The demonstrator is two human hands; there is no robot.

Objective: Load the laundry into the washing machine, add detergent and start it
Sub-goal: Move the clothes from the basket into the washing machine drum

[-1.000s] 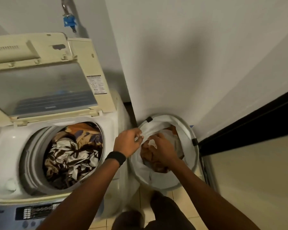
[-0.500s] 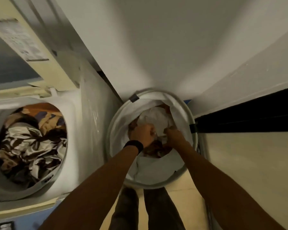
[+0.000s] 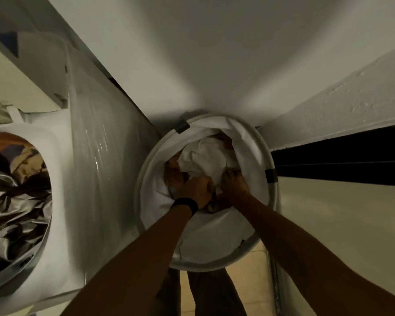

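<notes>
Inside the round white laundry hamper (image 3: 263,144), a crumpled white garment (image 3: 203,159) lies on top of brown and orange clothes (image 3: 175,174), filling the bottom of the fabric liner. Both hands are down among this laundry: the left hand (image 3: 195,190), with a black wristband (image 3: 185,203) on its wrist, is clenched into the cloth at the near edge of the white garment, and the right hand (image 3: 234,183) just beside it has its fingers curled into the same bundle. The hamper stands on a tiled floor (image 3: 253,274) in the corner, touching the side of the top-loading washing machine (image 3: 96,179) to its left. The machine's drum (image 3: 14,197) is open and already holds patterned brown-and-white fabric (image 3: 9,201).
</notes>
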